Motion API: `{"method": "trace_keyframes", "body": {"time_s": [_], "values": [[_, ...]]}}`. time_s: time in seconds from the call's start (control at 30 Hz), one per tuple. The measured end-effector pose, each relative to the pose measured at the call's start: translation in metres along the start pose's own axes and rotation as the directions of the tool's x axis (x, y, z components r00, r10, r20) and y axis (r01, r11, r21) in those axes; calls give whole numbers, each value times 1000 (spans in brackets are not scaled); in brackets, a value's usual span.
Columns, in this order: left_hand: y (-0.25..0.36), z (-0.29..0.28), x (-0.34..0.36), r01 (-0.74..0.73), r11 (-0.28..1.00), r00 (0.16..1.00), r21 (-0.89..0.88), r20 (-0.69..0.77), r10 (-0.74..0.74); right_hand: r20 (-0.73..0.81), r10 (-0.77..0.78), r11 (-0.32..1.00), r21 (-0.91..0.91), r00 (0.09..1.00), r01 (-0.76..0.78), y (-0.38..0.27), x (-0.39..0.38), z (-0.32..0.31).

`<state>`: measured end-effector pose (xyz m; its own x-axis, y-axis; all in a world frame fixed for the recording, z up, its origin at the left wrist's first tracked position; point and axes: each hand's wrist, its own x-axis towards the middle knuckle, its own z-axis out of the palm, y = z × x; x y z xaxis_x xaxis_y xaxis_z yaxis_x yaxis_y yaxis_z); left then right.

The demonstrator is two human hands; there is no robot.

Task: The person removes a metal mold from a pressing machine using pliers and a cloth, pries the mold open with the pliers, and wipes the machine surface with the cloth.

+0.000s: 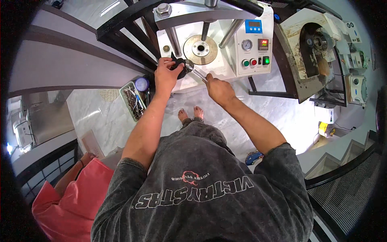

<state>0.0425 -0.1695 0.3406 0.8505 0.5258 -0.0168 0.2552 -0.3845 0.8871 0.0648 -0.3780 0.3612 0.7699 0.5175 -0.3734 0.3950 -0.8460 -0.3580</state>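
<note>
My left hand (166,78) is closed on a dark, crumpled cloth (181,71) at the front left of a white press machine (223,66). Against that cloth lies the shiny head of a slim metal-handled tool (199,74); whether it is a spoon or a wrench I cannot tell. The fingers of my right hand (221,90) are wrapped round its handle, to the right of the cloth. Behind both hands, a round metal plate (189,50) with a central hole is set in the machine's top, between upright steel rods.
A control panel (254,50) with a gauge, displays and buttons stands right of the plate. On the floor, a tray of small metal parts (133,101) sits beside a purple-lidded tub (142,84). A person in red (86,193) is at lower left. Stained equipment (300,60) stands right.
</note>
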Motion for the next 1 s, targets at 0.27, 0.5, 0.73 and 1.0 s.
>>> {"method": "trace_keyframes", "body": {"time_s": [0.27,0.5,0.73,1.0], "values": [[-10,13,8,34,999,997,-8,-70,-34,-10,-1,999,32,1000,2,-4,-2,-1],[-42,15,3,232,971,963,63,-156,-220,48,8,999,36,999,-10,-15,0,1],[-23,20,4,269,959,949,86,-192,-249,0,58,995,86,998,-58,-18,1,9],[-29,19,13,307,948,946,84,-139,-294,-76,110,986,137,991,-99,-19,3,34]]}}
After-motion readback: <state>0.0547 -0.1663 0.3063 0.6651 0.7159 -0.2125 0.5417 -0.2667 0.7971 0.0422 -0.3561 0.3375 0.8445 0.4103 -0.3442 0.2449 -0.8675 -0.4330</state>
